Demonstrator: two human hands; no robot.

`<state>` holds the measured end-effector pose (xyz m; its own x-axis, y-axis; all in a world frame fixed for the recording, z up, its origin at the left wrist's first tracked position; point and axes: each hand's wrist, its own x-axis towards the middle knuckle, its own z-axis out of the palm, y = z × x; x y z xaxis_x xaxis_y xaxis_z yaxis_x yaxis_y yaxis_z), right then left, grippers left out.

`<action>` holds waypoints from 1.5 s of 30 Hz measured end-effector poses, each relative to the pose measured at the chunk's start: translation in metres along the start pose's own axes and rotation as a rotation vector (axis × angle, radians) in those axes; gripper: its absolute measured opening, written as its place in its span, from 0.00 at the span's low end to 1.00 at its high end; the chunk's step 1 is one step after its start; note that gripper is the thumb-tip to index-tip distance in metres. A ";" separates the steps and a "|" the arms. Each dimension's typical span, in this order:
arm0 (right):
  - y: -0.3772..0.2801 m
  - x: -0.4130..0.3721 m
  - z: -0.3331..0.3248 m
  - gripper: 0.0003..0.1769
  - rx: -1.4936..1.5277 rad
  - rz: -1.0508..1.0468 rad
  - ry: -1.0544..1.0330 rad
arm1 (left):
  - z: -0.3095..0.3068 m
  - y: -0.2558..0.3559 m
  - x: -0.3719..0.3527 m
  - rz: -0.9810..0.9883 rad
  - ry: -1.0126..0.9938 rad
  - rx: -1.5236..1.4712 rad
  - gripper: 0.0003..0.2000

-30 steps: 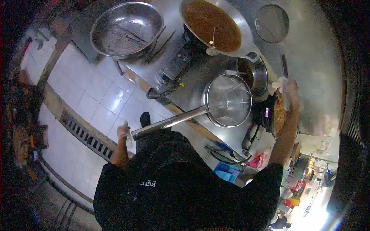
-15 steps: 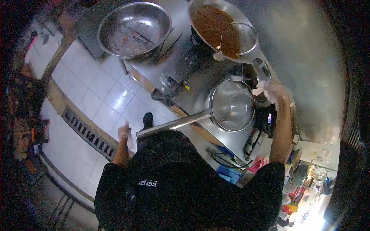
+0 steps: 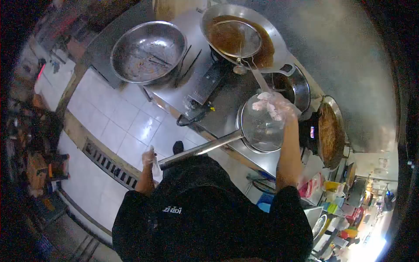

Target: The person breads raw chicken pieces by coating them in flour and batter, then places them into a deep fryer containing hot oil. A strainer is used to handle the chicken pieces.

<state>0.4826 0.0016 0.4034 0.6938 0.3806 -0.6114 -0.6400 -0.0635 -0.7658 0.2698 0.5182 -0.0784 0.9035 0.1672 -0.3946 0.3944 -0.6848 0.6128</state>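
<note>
My right hand (image 3: pixel 275 106), in a thin whitish glove, is closed round the handle of a round mesh skimmer (image 3: pixel 244 39). The skimmer's mesh is over the brown liquid (image 3: pixel 267 52) in a large metal wok (image 3: pixel 279 41). Below that hand, a bigger strainer (image 3: pixel 262 131) with a thick metal handle (image 3: pixel 200 149) rests on a round vessel at the counter, its handle pointing back towards my body. My left hand (image 3: pixel 149 158), also gloved, hangs low over the floor beside that handle's end; its fingers are blurred.
A wide metal bowl (image 3: pixel 148 52) with brownish residue stands at the left of the steel counter (image 3: pixel 227 94). Further right are a dark pan (image 3: pixel 301 89) and another wok of brown contents (image 3: pixel 331 135). A floor drain grate (image 3: pixel 109 163) runs across the white tiles (image 3: pixel 144 126).
My right hand has moved left with the skimmer, whose mesh shifted from the wok's right side to over the liquid. The view has also shifted, bringing more of the right-hand wok into sight.
</note>
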 end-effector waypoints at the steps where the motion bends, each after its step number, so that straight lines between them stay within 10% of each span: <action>1: 0.005 0.005 -0.004 0.16 0.097 -0.008 -0.070 | 0.022 -0.033 0.021 -0.179 -0.029 -0.217 0.22; 4: 0.031 0.031 -0.019 0.17 0.236 -0.074 -0.137 | -0.023 0.027 0.001 -0.388 -0.095 -0.272 0.22; 8: 0.036 0.045 0.009 0.17 0.045 -0.197 0.106 | -0.045 0.060 -0.025 -0.076 0.020 -0.053 0.24; 9: 0.037 0.049 0.013 0.16 0.059 -0.219 0.096 | -0.043 0.058 -0.025 -0.358 -0.005 -0.342 0.21; 11: 0.041 0.056 0.014 0.16 0.085 -0.263 0.079 | -0.023 0.028 -0.031 -0.174 0.055 -0.587 0.15; 15: 0.039 0.065 0.021 0.18 0.090 -0.299 0.131 | 0.018 -0.039 -0.026 0.453 0.364 0.424 0.14; 18: 0.042 0.059 0.022 0.21 0.146 -0.515 0.105 | 0.001 -0.013 -0.058 0.062 -0.067 -0.886 0.06; 24: 0.053 0.000 -0.017 0.17 0.229 -0.821 0.258 | 0.007 -0.014 -0.059 -0.274 -0.147 -1.342 0.15; 28: 0.052 -0.093 -0.034 0.08 -0.155 -0.501 0.741 | 0.008 -0.028 -0.031 -0.487 -0.484 -1.209 0.13; 31: 0.091 -0.109 -0.077 0.11 -0.687 -0.466 1.194 | 0.007 0.032 -0.059 -0.427 -0.157 -0.758 0.15; 39: 0.120 -0.113 -0.121 0.13 -1.202 0.051 1.343 | 0.014 0.099 -0.073 -0.373 -0.137 -0.951 0.12; 43: 0.147 -0.082 -0.141 0.12 -1.054 0.054 1.350 | 0.035 0.011 -0.008 -0.431 -0.769 -1.307 0.30; 45: 0.157 -0.093 -0.120 0.12 -1.067 -0.050 1.376 | 0.026 0.040 -0.041 -0.148 -0.706 -1.207 0.36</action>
<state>0.3571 -0.1544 0.3156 0.8171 -0.5593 0.1400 -0.5238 -0.8216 -0.2251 0.2443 0.4658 -0.0557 0.7100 -0.4503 -0.5413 0.7019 0.3905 0.5958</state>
